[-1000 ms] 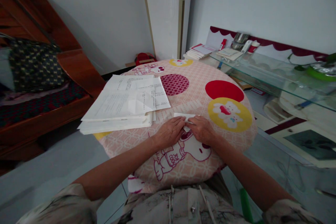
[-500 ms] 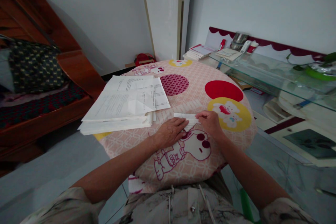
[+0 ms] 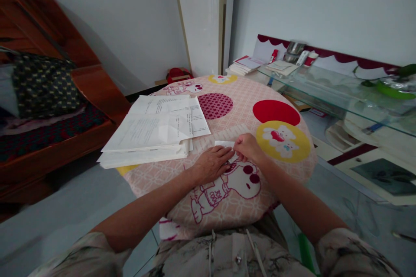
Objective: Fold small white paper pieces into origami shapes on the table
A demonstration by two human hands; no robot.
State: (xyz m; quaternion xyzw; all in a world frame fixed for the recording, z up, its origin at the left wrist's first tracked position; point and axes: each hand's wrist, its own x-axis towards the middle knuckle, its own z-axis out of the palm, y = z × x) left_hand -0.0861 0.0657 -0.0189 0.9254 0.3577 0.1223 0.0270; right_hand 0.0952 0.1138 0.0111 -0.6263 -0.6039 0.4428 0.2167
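Observation:
A small folded piece of white paper (image 3: 224,143) lies on the patterned tablecloth (image 3: 240,207) near the front of the round table. My left hand (image 3: 212,164) rests flat across its left part, fingers stretched out. With bent fingers, my right hand (image 3: 247,149) pinches the paper's right side, close to my left fingertips. Both hands cover much of the paper, so its full shape is hidden. Left of my hands sits a thick stack of printed sheets (image 3: 143,132), with a creased sheet on top.
A glass-topped stand (image 3: 344,95) along the right wall holds booklets (image 3: 245,65), metal tins (image 3: 295,49) and a red bottle (image 3: 273,56). A tall white air conditioner (image 3: 201,26) stands behind the table. At the left is a wooden sofa (image 3: 97,91) with a dark patterned bag (image 3: 45,84).
My right hand has moved left, bringing the paper's right side over towards my left fingers, and less paper shows. My left hand stays in place.

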